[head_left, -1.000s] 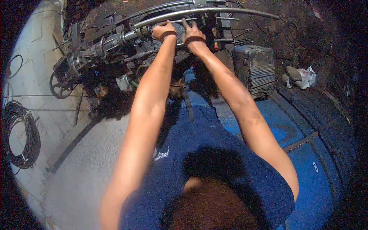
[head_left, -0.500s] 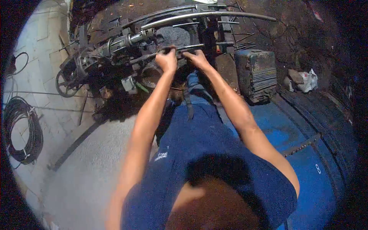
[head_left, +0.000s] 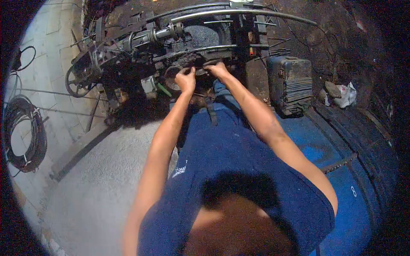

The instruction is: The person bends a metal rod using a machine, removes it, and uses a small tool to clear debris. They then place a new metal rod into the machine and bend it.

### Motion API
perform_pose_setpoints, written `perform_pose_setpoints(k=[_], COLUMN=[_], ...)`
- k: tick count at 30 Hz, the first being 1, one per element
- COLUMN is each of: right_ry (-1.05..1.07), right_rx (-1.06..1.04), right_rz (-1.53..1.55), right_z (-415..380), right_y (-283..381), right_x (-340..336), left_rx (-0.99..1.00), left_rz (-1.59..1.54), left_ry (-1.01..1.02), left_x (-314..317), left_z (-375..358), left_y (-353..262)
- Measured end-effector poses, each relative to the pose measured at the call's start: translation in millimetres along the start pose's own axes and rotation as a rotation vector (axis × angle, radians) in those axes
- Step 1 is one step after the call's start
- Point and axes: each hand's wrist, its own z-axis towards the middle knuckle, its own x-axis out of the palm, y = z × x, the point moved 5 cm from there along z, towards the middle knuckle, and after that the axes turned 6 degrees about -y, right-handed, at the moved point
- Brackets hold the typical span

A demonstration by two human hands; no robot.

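Note:
Both hands are in front of the machine, close together. My left hand [head_left: 186,80] is closed, thumb against fingers, near a round metal opening [head_left: 173,77]; whatever it pinches is too small and dark to name. Just to its right, my right hand [head_left: 216,69] is also closed, its fingertips at something dark that I cannot make out. Beyond the hands runs a long thin metal rod [head_left: 213,47], in front of a pan of grey granular material [head_left: 200,33]. A thick machine shaft [head_left: 158,35] lies to the left of the pan.
A handwheel [head_left: 77,81] is at the left of the machine, above a coiled black cable [head_left: 25,134]. A dirty ribbed box [head_left: 291,83] stands to the right, with a white plastic bag [head_left: 347,95] beyond it. Long curved pipes [head_left: 256,13] cross the back.
Both hands have come back from the rod, nearer to the body, and stay close together. The whole view has shifted slightly, with the machine now a little further right.

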Motion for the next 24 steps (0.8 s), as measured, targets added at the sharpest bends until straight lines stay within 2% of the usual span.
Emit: perform_pose_setpoints(k=[1, 3, 4, 5, 7, 8, 9, 12, 13, 14, 15, 16, 17, 18, 19, 20, 21, 23, 24], right_ry=[-0.004, -0.101, -0.16, -0.162, -0.12, -0.247, -0.252, -0.475, -0.53, -0.56, -0.676, -0.847, -0.987, -0.959, -0.926, -1.002, -0.998, -1.081, -1.066], right_rx=[-0.001, 0.114, 0.1, 0.102, 0.056, -0.05, -0.049, -0.074, -0.197, -0.033, -0.09, 0.136, -0.018, -0.02, -0.023, -0.138, -0.145, -0.328, -0.202], right_rz=[-0.002, -0.365, -0.66, -0.658, -0.268, -0.374, -0.37, -0.243, -0.228, -0.239, -0.11, -0.473, -0.427, -0.332, -0.237, -0.316, -0.311, 0.186, 0.324], right_z=[3, 14, 13, 13, 15, 27, 16, -16, 9, -18, -27, -43, -24, -26, -28, -13, 11, 51, 64], right_y=[-2, -20, -18, -20, -27, -43, -30, -5, -50, -17, -14, 3, -32, -24, -15, -25, -48, -86, -96], right_x=[4, 9, 11, 12, 19, 18, 12, -34, -52, -74, -95, -115, -132, -144, -153, -160, -165, -174, -173], left_rx=[0.001, 0.038, -0.027, -0.058, 0.118, 0.035, -0.016, 0.077, 0.116, -0.003, -0.126, -0.152, -0.177, -0.147, -0.254, -0.253, -0.252, -0.265, -0.279], left_rz=[-0.003, -0.09, -0.145, -0.158, -0.298, -0.342, -0.326, -0.25, -0.225, -0.383, -0.538, -0.541, -0.544, -0.437, -0.463, -0.466, -0.468, -0.444, -0.42], left_ry=[0.002, -0.053, 0.031, 0.08, 0.046, 0.101, 0.117, -0.012, -0.063, -0.05, -0.037, -0.065, -0.096, -0.144, -0.175, -0.176, -0.18, -0.193, -0.197], left_x=[-3, -21, -12, -25, -39, -43, -56, -94, -101, -104, -107, -114, -122, -134, -135, -136, -139, -141, -141], left_z=[-2, -6, 1, -2, 3, 6, 5, 4, 7, 11, 12, 13, 9, 2, 2, -2, -5, -11, -14], left_y=[0, -16, 9, -1, 7, 21, 23, 32, 52, 82, 106, 116, 120, 111, 127, 132, 133, 128, 126])
